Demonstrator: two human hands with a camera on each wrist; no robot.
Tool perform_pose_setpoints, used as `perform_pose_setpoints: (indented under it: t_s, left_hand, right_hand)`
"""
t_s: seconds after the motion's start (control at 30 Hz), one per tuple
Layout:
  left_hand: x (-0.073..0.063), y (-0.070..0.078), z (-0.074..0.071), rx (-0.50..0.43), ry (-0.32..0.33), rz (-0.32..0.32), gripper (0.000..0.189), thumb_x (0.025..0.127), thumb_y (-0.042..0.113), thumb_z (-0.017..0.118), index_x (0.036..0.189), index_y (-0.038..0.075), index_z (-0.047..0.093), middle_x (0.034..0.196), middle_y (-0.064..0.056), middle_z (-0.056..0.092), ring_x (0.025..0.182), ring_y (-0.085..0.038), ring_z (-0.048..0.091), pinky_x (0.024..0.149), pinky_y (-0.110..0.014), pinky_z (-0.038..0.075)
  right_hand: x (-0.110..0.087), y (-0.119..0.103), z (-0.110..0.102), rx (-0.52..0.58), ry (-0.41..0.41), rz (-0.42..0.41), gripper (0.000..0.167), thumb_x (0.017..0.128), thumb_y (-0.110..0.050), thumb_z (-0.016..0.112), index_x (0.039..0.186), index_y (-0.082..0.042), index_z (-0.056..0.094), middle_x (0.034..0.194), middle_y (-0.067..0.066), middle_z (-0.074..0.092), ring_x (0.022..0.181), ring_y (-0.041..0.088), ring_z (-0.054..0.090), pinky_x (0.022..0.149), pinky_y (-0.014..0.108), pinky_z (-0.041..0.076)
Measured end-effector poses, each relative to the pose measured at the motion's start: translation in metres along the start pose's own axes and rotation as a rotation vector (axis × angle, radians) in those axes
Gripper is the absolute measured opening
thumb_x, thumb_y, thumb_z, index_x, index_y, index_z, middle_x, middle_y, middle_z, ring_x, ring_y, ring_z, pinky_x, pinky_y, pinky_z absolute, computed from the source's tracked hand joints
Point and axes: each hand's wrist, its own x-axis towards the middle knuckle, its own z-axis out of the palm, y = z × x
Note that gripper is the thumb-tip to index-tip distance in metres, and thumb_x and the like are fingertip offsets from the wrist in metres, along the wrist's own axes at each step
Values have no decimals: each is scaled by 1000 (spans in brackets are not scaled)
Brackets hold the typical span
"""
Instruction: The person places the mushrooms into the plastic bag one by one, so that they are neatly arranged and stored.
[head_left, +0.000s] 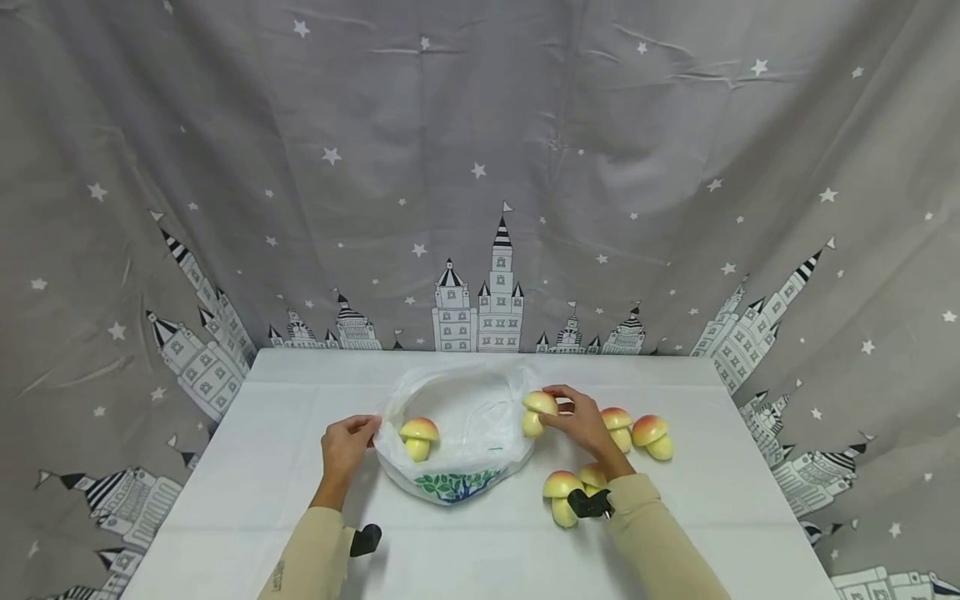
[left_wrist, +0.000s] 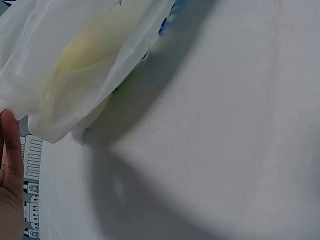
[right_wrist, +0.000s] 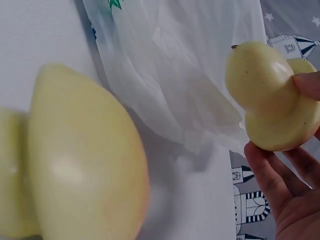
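Observation:
A white plastic bag (head_left: 465, 425) with a green and blue tree print lies with its mouth spread wide. At its left rim my left hand (head_left: 343, 452) pinches the plastic; in the left wrist view only part of that hand (left_wrist: 10, 180) shows beside the bag (left_wrist: 30, 65). My right hand (head_left: 587, 423) holds a yellow toy mushroom (head_left: 536, 410) with a reddish tinge at the bag's right rim. Thumb and fingers grip this mushroom (right_wrist: 262, 82) in the right wrist view. Inside the bag, on the left, sits another toy mushroom (head_left: 418, 435).
Several more toy mushrooms lie on the white-covered table (head_left: 465, 558) to the right: one mushroom (head_left: 652, 435) beyond my right hand, another mushroom (head_left: 561, 493) nearer, close to the right forearm. Behind the table hangs a grey curtain (head_left: 480, 108) printed with castles and stars.

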Motion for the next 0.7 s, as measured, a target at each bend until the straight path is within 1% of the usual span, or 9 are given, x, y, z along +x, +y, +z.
perform_pose_setpoints:
  t_s: [0.13, 0.3, 0.53, 0.7]
  left_hand:
    - [1, 1, 1, 0, 2, 7, 29, 92, 21, 64, 104, -4, 70, 87, -14, 70, 65, -8, 60, 59, -17, 46]
    - [1, 0, 2, 4, -3, -13, 29, 92, 21, 64, 105, -4, 70, 89, -14, 70, 65, -8, 60, 59, -18, 46]
    - [1, -2, 2, 11, -1, -13, 29, 92, 22, 64, 105, -4, 70, 90, -15, 70, 66, -9, 60, 60, -19, 46]
    - [1, -2, 4, 4, -6, -14, 29, 92, 21, 64, 105, -5, 70, 90, -16, 69, 66, -9, 60, 59, -17, 46]
  right_hand:
    - [4, -7, 6, 0, -2, 0, 45, 78, -14, 78, 120, -5, 64, 119, 15, 62, 99, 31, 64, 82, 38, 53]
    - [9, -14, 16, -1, -22, 9, 45, 78, -15, 78, 120, -7, 64, 118, 12, 63, 100, 29, 64, 81, 37, 54]
    - [12, -14, 29, 2, -36, -46, 44, 78, -14, 77, 119, -4, 64, 115, 14, 64, 96, 30, 65, 79, 38, 54]
    - [15, -14, 36, -5, -28, -51, 43, 78, -14, 77, 119, -7, 65, 115, 13, 64, 96, 28, 65, 79, 37, 54]
